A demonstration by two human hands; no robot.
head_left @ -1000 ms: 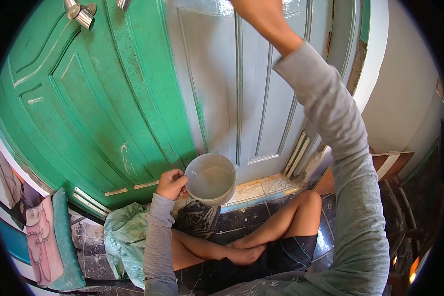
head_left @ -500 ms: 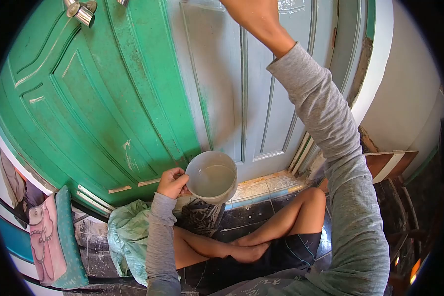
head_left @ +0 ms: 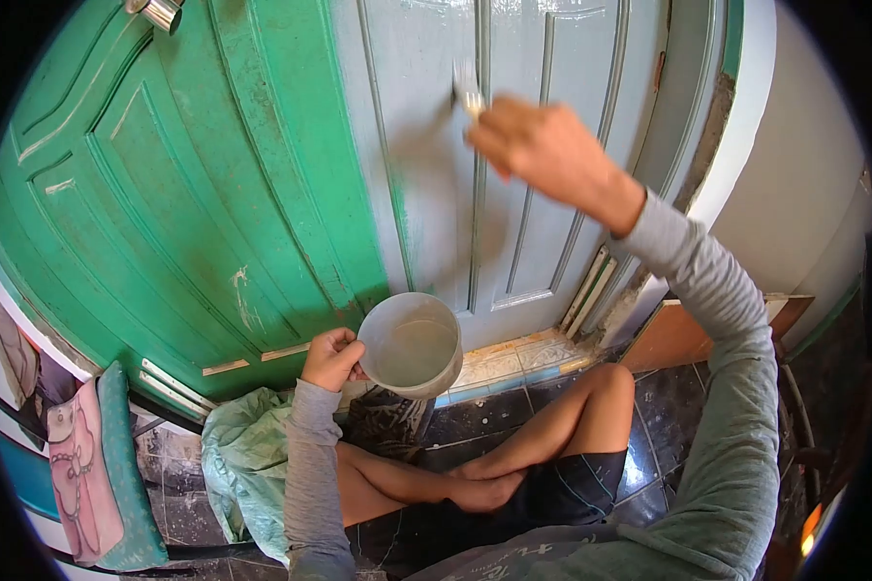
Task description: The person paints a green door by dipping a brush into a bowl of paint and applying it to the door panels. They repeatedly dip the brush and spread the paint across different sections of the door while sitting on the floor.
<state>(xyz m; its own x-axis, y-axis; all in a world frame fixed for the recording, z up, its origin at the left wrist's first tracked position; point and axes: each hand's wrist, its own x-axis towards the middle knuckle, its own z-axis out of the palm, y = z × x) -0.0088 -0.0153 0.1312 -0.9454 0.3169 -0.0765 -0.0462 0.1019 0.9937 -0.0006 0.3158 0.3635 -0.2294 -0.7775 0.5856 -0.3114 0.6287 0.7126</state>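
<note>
My right hand [head_left: 552,150] is closed around the handle of a paintbrush [head_left: 470,95], its bristles up against or just off the grey-painted door panel [head_left: 426,174]. The hand is a little blurred. Lower down, my left hand [head_left: 333,359] grips the side of a round pale grey bucket [head_left: 412,346], tilted so that its inside shows, with grey paint in the bottom. Left of the grey panel, the other door panel is green [head_left: 213,194], with scuffs and a few white marks.
My crossed legs [head_left: 552,426] rest on the dark tiled floor [head_left: 649,426]. A crumpled green sheet [head_left: 247,455] and a dark cloth [head_left: 386,416] lie close by. A pink and teal cushion [head_left: 92,470] stands at left. A brown board [head_left: 688,334] leans at right. A metal handle [head_left: 160,14] juts from the green door.
My right hand has come down from the top of the view, bringing the paintbrush into sight before the grey panel. My left hand and the bucket appear nearly unmoved.
</note>
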